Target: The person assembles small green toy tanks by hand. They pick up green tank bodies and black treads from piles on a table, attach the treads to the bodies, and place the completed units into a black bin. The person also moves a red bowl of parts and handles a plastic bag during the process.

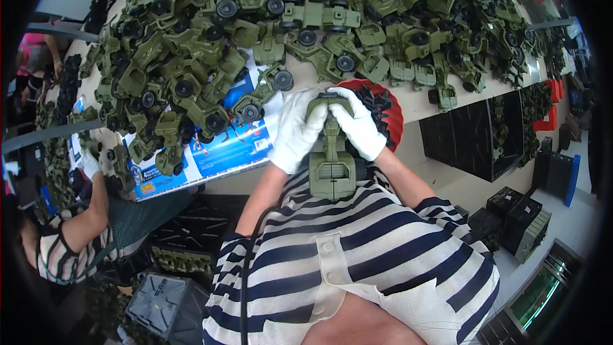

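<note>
The left hand and right hand, both white-gloved, grip a green truck from either side at the surface's near edge, its bed toward the striped shirt. Beside the right hand, a red bowl holds black parts. More trucks lie heaped toward the far edge.

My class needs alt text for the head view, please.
A white-gloved left hand and right hand hold a green toy vehicle before a striped shirt. Past the right hand is a red bowl of black parts; similar toys lie heaped across the table.
</note>
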A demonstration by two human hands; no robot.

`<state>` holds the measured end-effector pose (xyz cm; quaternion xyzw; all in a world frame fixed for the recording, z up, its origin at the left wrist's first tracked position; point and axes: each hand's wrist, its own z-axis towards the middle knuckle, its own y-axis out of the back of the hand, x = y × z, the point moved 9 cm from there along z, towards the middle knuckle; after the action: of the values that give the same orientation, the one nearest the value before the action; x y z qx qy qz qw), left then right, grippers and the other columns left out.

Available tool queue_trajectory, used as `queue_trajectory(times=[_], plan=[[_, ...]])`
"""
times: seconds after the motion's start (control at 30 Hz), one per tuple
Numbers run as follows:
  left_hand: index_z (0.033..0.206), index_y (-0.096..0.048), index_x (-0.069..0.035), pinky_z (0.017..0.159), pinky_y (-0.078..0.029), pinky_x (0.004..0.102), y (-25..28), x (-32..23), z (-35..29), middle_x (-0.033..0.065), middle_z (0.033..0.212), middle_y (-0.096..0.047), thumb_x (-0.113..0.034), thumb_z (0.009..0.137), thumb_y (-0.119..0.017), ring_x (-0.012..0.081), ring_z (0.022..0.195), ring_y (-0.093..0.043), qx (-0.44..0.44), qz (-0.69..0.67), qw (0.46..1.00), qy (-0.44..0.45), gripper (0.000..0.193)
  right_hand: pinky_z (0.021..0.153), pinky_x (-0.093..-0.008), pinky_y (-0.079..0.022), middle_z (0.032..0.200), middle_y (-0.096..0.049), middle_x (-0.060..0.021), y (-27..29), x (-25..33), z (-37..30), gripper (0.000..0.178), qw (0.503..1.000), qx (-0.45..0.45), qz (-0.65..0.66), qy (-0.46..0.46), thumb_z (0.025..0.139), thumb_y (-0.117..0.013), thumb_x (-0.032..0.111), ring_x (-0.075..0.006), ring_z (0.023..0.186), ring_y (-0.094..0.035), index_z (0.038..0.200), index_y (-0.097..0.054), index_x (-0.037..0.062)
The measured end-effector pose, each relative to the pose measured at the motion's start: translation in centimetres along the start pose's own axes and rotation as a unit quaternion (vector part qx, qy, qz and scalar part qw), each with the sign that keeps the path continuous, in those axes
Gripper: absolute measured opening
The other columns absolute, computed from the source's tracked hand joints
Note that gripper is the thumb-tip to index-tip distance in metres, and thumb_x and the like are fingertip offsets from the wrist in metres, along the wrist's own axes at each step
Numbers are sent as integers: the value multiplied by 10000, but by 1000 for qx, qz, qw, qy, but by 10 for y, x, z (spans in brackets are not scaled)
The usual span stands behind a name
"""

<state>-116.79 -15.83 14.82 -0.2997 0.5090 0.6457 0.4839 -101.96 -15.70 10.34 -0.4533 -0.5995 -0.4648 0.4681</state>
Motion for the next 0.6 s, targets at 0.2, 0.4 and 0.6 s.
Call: queue_trajectory(times=[0.2, 0.4, 0.6], plan=[[1264, -596, -36, 1038, -374, 502, 70, 98, 15, 199, 1298, -586, -613, 693, -752, 364, 1293, -471, 91, 460, 864, 184, 827, 1095, -369, -387, 1393, -549, -126, 111, 78, 118, 420, 969, -75, -218, 93, 1018, -514, 291, -236, 1284, -503, 1337, -557, 22], [1107, -650, -19, 796, -530, 451, 50, 132, 27, 206, 927, -703, -429, 724, -723, 350, 899, -680, 213, 417, 846, 256, 566, 863, -511, -493, 1434, -460, -1, 322, 259, 206, 670, 930, -300, 163, 140, 892, -578, 619, -313, 1187, -529, 1439, -403, 275], [1399, -397, 88, 806, -454, 427, 36, 106, -36, 154, 1092, -597, -424, 839, -630, 285, 995, -589, 82, 616, 757, 204, 794, 769, -361, -527, 1073, -664, -89, 230, 175, 168, 650, 962, -214, -147, 89, 851, -695, 482, -168, 877, -629, 1313, -564, 43]])
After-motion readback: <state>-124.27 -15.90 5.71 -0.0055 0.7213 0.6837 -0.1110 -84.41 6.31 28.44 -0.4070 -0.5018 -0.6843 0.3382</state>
